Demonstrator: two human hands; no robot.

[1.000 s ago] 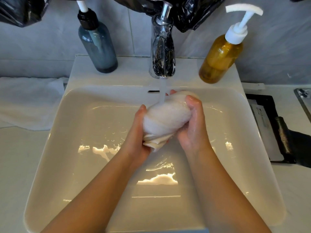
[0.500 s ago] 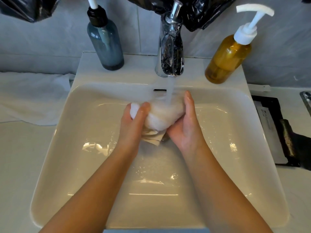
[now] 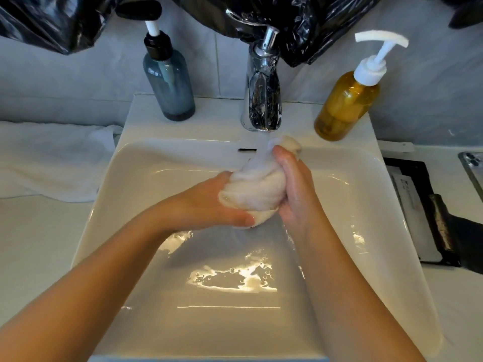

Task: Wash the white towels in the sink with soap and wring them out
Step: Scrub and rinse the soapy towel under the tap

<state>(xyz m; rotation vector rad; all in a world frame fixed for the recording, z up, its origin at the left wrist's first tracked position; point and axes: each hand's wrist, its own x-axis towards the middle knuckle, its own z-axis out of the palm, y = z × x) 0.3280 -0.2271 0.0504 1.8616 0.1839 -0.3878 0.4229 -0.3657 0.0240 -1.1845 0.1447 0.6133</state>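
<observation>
A bunched, wet white towel (image 3: 257,186) sits between both my hands over the white sink (image 3: 125,194), right under the chrome tap (image 3: 262,100), which runs water onto it. My left hand (image 3: 209,205) grips the towel's lower left side, thumb underneath. My right hand (image 3: 295,186) wraps around its right side, fingers curled over the top. An amber soap pump bottle (image 3: 345,105) stands at the sink's back right. A second white towel (image 3: 52,163) lies flat on the counter to the left.
A blue-grey pump bottle (image 3: 170,84) stands at the sink's back left. Black plastic sheeting (image 3: 300,24) hangs above the tap. A black tray with papers (image 3: 418,205) lies on the counter to the right. Shallow water pools in the basin.
My hands have turned the towel: the left hand dropped lower and more underneath, the right hand rose toward the tap. The towel now stretches up-right under the water.
</observation>
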